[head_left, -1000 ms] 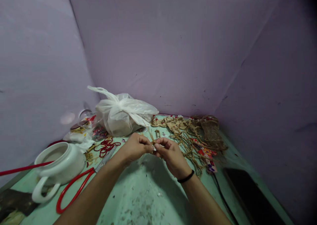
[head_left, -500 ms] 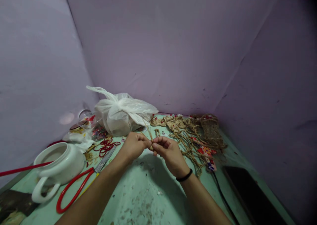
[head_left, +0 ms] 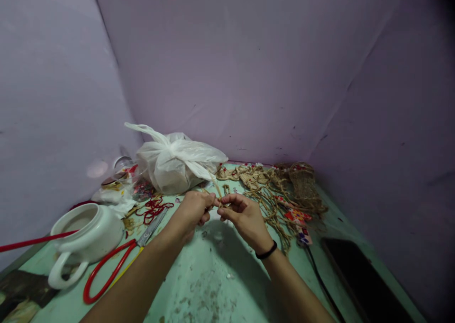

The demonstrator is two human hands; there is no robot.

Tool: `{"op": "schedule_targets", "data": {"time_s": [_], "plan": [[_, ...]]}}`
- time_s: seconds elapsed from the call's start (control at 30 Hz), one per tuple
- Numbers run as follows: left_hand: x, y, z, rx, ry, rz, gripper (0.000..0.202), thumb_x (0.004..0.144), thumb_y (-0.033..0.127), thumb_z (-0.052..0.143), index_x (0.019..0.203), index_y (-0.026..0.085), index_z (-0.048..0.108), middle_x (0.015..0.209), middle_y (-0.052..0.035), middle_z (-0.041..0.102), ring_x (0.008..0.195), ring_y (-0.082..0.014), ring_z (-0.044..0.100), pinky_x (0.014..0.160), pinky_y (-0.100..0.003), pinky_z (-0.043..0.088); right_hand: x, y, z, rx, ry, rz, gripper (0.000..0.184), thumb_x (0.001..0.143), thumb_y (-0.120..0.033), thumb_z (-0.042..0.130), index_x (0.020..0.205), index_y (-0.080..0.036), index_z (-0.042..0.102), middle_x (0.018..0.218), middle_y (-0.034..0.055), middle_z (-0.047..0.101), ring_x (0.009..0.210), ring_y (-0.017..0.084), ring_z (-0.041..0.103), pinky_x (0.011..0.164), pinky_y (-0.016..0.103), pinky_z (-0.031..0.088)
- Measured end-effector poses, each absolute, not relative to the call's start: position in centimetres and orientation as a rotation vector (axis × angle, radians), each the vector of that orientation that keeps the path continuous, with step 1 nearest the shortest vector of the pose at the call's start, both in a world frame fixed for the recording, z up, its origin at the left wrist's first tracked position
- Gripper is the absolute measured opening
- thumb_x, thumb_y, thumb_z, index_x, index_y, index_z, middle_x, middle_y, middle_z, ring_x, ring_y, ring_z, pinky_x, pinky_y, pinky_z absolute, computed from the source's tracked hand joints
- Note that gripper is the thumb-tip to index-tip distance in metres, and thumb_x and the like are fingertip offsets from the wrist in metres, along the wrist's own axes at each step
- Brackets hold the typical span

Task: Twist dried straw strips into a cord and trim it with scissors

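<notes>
My left hand and my right hand meet above the middle of the table, thumbs and fingers pinched close together. Between their fingertips is a short piece of tan jute cord, its loose ends sticking up and away from me. The part inside the fingers is mostly hidden. A black band circles my right wrist. Just beyond my right hand lies a heap of knotted jute cords. To the left of my left hand are red-handled scissors and a tangle of red yarn.
A tied white plastic bag stands at the back. A white pot with a red stick is at the left. A dark phone-like slab and a black cable lie at the right. Purplish walls enclose the green table.
My left hand has shifted slightly and turned, its lower fingers curling in more visibly. My right hand stays near the same place, still pinching the cord. The view has moved a little.
</notes>
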State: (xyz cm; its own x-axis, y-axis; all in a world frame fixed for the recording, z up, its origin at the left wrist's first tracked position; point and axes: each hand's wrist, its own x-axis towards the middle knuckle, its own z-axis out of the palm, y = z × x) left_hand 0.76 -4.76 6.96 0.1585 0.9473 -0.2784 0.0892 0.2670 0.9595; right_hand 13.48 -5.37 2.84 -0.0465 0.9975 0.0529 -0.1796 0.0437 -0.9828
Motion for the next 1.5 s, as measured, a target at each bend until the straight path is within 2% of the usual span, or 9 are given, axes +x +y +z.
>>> {"op": "schedule_targets", "data": {"time_s": [0.17, 0.27, 0.33, 0.47, 0.6, 0.77, 0.97, 1.27, 1.5], "plan": [[0.6, -5.2, 7.6, 1.204, 1.209, 0.749, 0.024, 0.066, 0.035, 0.049, 0.066, 0.011, 0.056, 0.055, 0.0024, 0.050, 0.031, -0.0023, 0.030, 0.033, -0.019, 0.016, 13.5, -5.3, 3.0, -0.997, -1.063, 1.270, 0.023, 0.052, -0.028, 0.075, 0.063, -0.014, 0.060, 0.055, -0.0016, 0.059, 0.043, 0.009, 0.053, 0.044, 0.022, 0.040], [0.6, -5.9, 8.5, 1.471, 1.323, 0.638, 0.025, 0.069, 0.033, 0.048, 0.064, 0.012, 0.061, 0.044, 0.0029, 0.048, 0.031, -0.0042, 0.030, 0.034, -0.019, 0.020, 13.7, -5.4, 3.1, -0.981, -1.034, 1.286, 0.022, 0.052, -0.028, 0.075, 0.061, -0.015, 0.060, 0.052, -0.0026, 0.057, 0.042, 0.008, 0.051, 0.043, 0.021, 0.037], [0.6, -6.5, 9.3, 1.637, 1.452, 0.741, 0.023, 0.069, 0.031, 0.050, 0.065, 0.013, 0.064, 0.040, 0.0029, 0.047, 0.035, -0.0066, 0.036, 0.037, -0.019, 0.025, 13.8, -5.4, 3.1, -0.959, -1.014, 1.313, 0.020, 0.054, -0.027, 0.074, 0.062, -0.015, 0.060, 0.053, -0.0024, 0.058, 0.043, 0.008, 0.052, 0.043, 0.020, 0.037], [0.6, -7.6, 9.9, 1.965, 1.402, 1.131, 0.018, 0.072, 0.024, 0.051, 0.077, 0.017, 0.066, 0.068, -0.0022, 0.062, 0.059, -0.0115, 0.052, 0.054, -0.021, 0.039, 14.1, -5.3, 2.8, -0.908, -1.006, 1.369, 0.018, 0.056, -0.025, 0.073, 0.064, -0.015, 0.060, 0.056, -0.0011, 0.061, 0.045, 0.008, 0.053, 0.045, 0.020, 0.037], [0.6, -7.0, 8.7, 2.228, 1.236, 1.056, 0.022, 0.073, 0.012, 0.046, 0.082, 0.017, 0.065, 0.085, -0.0054, 0.062, 0.077, -0.0139, 0.054, 0.069, -0.023, 0.041, 14.0, -5.3, 2.6, -0.848, -1.054, 1.408, 0.019, 0.056, -0.025, 0.073, 0.063, -0.016, 0.058, 0.053, -0.0028, 0.059, 0.045, 0.008, 0.051, 0.046, 0.021, 0.039], [0.5, -5.8, 7.4, 2.221, 1.275, 0.909, 0.019, 0.072, 0.012, 0.046, 0.069, 0.016, 0.064, 0.073, -0.0040, 0.060, 0.070, -0.0127, 0.053, 0.064, -0.022, 0.038, 14.0, -5.4, 2.5, -0.825, -1.044, 1.452, 0.021, 0.057, -0.026, 0.073, 0.064, -0.016, 0.056, 0.052, -0.0035, 0.057, 0.044, 0.007, 0.050, 0.046, 0.020, 0.040], [0.6, -5.7, 7.2, 2.055, 1.291, 0.953, 0.013, 0.068, 0.014, 0.049, 0.067, 0.016, 0.062, 0.062, 0.0005, 0.059, 0.057, -0.0092, 0.049, 0.056, -0.019, 0.036, 14.1, -5.4, 2.4, -0.804, -1.011, 1.475, 0.024, 0.057, -0.027, 0.073, 0.065, -0.016, 0.054, 0.054, -0.0039, 0.057, 0.042, 0.006, 0.049, 0.045, 0.019, 0.039], [0.9, -4.9, 6.5, 1.780, 1.350, 0.987, 0.009, 0.063, 0.019, 0.052, 0.061, 0.014, 0.059, 0.050, 0.0025, 0.053, 0.047, -0.0080, 0.045, 0.048, -0.019, 0.034, 14.1, -5.4, 2.9, -0.885, -1.050, 1.417, 0.020, 0.054, -0.025, 0.075, 0.067, -0.015, 0.064, 0.056, -0.0013, 0.063, 0.047, 0.010, 0.056, 0.048, 0.022, 0.043], [0.9, -4.5, 6.1, 1.605, 1.363, 1.034, 0.006, 0.060, 0.018, 0.053, 0.058, 0.013, 0.055, 0.048, 0.0030, 0.052, 0.043, -0.0074, 0.044, 0.046, -0.019, 0.035, 14.1, -5.6, 3.1, -0.856, -1.068, 1.465, 0.022, 0.059, -0.030, 0.071, 0.075, -0.015, 0.068, 0.062, 0.0034, 0.068, 0.055, 0.013, 0.062, 0.054, 0.024, 0.045]]}}
